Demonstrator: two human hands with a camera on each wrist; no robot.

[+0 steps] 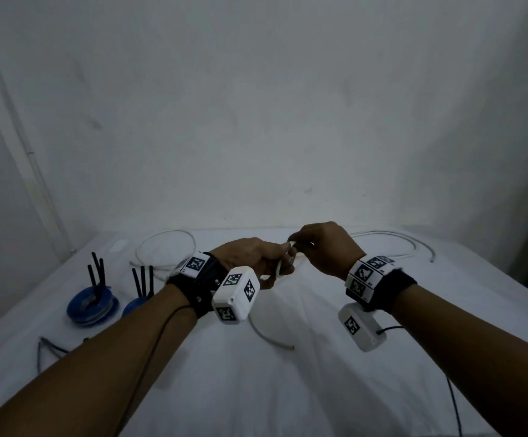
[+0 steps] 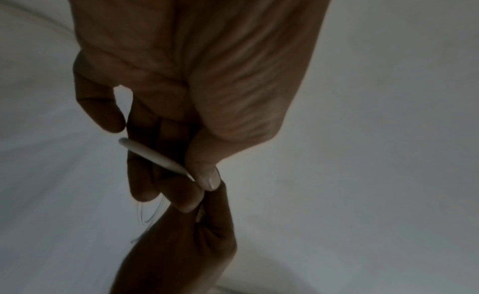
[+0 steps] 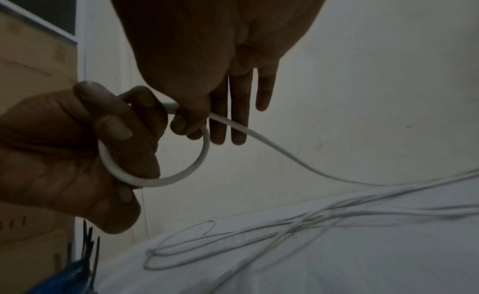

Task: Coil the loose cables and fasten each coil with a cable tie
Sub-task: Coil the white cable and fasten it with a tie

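Covering the whole work surface is a wrinkled white sheet (image 1: 287, 389), which meets a plain pale wall (image 1: 272, 105) at its far edge. Above the middle of that sheet, the left hand (image 1: 250, 257) grips a small loop of white cable (image 3: 166, 175), fingers curled round it, while the right hand (image 1: 325, 247) pinches the same cable beside the loop between thumb and forefinger, its other fingers straight and together. From the pinch the cable droops onto the sheet and trails in loose curves toward the wall on both sides. Left of the hands on the sheet sit two blue cable coils (image 1: 94, 305) with black cable ties (image 1: 98, 274) standing up from them. A thin dark wire (image 1: 43, 348) lies near the sheet's left front edge. Dim light blurs the wrist views; in the left one the right hand's fingertips are hard to make out, and the nearer coil is partly hidden behind the left forearm.
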